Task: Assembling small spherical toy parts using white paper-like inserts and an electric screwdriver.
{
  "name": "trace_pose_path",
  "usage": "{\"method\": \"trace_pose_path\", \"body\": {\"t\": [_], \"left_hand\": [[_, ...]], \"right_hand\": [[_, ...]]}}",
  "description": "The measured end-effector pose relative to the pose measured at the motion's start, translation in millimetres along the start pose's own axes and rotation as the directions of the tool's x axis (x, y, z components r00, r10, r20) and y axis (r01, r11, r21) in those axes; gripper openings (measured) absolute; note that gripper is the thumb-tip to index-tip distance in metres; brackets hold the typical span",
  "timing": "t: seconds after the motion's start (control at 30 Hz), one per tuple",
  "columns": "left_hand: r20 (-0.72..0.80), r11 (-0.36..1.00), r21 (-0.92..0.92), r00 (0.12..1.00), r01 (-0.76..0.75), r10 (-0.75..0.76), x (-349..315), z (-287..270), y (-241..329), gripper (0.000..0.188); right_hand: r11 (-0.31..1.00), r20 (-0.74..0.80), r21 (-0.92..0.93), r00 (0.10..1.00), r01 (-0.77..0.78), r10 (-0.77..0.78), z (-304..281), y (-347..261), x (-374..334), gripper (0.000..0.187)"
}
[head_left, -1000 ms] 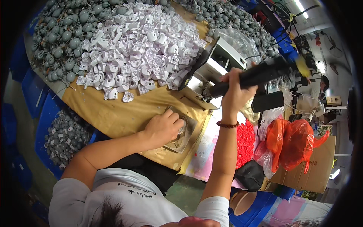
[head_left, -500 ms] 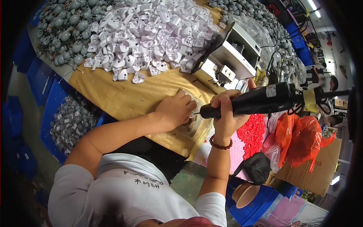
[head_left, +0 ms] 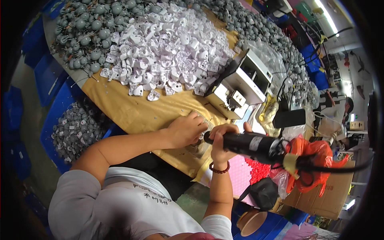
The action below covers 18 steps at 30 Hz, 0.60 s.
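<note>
On the near edge of the golden-brown table cover, my two hands are close to each other. My right hand is closed around a black corded power tool, with the fingers wrapped near its front end and the thumb lying along its upper side. The tool is nearly horizontal; its front end points to my left hand, and its back end, with a band of yellow tape, extends to the right. My left hand rests palm down with bent fingers above a flat plate, whose surface is partly covered by the hand. I cannot tell if these fingers pinch something, because the fingertips are hidden, nor if the tool touches anything there.

Beyond my hands lies a large heap of white plastic parts, and to the left of it a heap of grey round parts with wires. To the right of the white heap stands a pale box-shaped machine. Near my right wrist, which wears a dark red beaded bracelet, are small red pieces and a black pouch.
</note>
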<state>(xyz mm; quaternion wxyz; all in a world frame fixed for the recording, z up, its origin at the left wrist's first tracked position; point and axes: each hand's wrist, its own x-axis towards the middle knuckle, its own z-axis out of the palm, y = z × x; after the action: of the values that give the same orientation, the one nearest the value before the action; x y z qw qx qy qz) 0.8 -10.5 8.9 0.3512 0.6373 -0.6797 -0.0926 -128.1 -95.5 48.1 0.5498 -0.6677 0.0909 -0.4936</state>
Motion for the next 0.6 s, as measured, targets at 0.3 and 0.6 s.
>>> {"method": "trace_pose_path", "body": {"t": [0.3, 0.6], "left_hand": [[0.016, 0.998, -0.057, 1.000, 0.001, 0.000, -2.1, 2.8, -4.8, 0.037], [0.036, 0.996, -0.064, 0.998, 0.057, -0.055, -3.0, 4.3, -2.4, 0.036]], "right_hand": [[1.000, -0.002, 0.018, 1.000, -0.003, 0.003, 6.0, 2.0, -8.7, 0.080], [1.000, 0.111, -0.014, 0.994, -0.014, 0.015, -0.1, 1.9, -4.4, 0.073]]}}
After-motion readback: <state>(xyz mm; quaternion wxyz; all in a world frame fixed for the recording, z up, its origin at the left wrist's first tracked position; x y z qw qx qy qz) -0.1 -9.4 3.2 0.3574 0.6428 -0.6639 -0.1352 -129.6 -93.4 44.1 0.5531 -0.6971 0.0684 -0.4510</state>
